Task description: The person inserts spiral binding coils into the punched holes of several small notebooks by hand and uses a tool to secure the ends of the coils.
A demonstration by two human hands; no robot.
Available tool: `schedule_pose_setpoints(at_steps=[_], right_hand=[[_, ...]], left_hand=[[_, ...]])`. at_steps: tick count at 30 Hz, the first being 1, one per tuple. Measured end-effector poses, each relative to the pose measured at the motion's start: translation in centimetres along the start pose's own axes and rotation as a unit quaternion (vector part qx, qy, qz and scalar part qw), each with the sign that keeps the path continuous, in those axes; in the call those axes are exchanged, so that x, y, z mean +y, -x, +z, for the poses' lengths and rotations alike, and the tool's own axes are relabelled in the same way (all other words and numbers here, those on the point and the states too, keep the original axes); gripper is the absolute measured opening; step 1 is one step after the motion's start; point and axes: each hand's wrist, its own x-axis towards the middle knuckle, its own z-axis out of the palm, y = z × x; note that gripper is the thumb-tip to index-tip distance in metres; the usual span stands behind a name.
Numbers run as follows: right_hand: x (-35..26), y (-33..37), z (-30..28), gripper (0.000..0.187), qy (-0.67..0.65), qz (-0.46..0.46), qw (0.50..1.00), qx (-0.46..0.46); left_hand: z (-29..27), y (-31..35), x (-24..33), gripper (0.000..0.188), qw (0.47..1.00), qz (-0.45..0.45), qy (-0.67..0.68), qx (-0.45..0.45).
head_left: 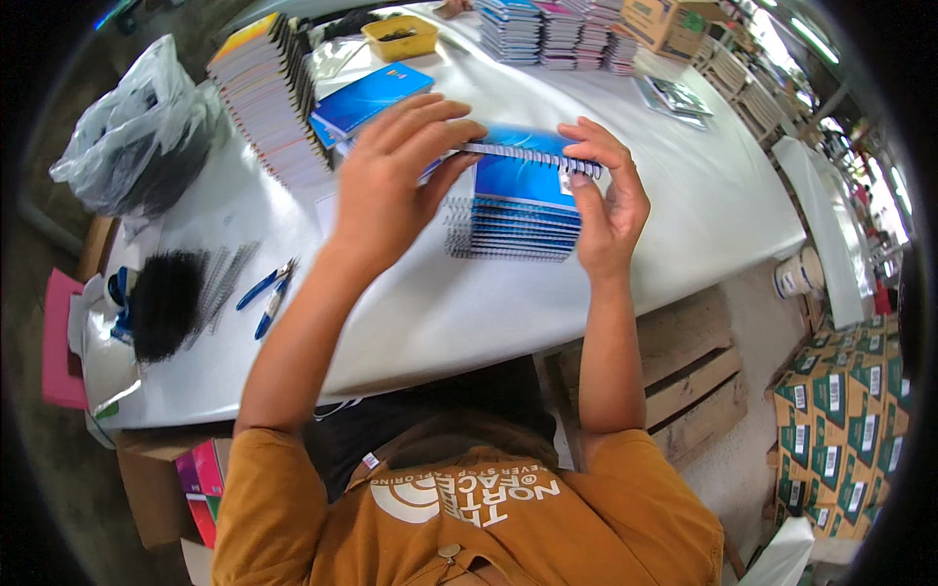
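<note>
Above the white-covered table, a blue spiral notebook is held with its coil edge toward me. My left hand is closed on the left end of that edge, fingers bent over the top. At the other end, my right hand pinches the coil edge between thumb and fingers. Just beneath lies a stack of blue spiral notebooks, coils showing along its left side. Left of my left forearm rest blue-handled pliers. Beside them is a heap of black plastic coils.
A tall stack of coil-bound notebooks and blue notebooks stand at the far left, near a grey plastic bag. Behind are a yellow tray and more notebook stacks. Cartons are piled beyond the table at right.
</note>
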Motion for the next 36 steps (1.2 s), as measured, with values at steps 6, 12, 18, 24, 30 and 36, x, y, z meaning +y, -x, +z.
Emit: schedule_pose_setpoints(at_steps=[6, 12, 18, 24, 30, 36], right_hand=[[4.8, 5.7, -1.2, 0.034, -0.032, 0.235, 0.969, 0.07], [4.0, 6.9, 2.7, 0.038, 0.103, 0.268, 0.941, 0.18], [3.8, 6.7, 2.8, 0.043, 0.106, 0.226, 0.937, 0.243], [-1.8, 7.7, 5.2, 0.055, -0.049, 0.048, 0.984, 0.162], [-6.7, 8.1, 10.3, 0.068, 0.061, 0.032, 0.996, -0.064], [-6.5, 8.8, 11.2, 0.028, -0.268, 0.202, 0.941, -0.047]], left_hand=[[7.2, 5.9, 0.8, 0.024, 0.992, -0.11, 0.065, 0.014], [11.2, 7.6, 1.3, 0.02, 0.897, -0.377, 0.185, 0.137], [9.2, 6.8, -1.4, 0.029, 0.947, -0.271, 0.096, 0.144], [1.4, 4.9, -10.3, 0.038, 0.925, -0.086, -0.358, -0.094], [-5.5, 6.9, 2.8, 0.016, 0.917, -0.387, 0.015, -0.1], [-8.2, 11.7, 1.6, 0.035, 0.91, -0.399, 0.103, 0.046]])
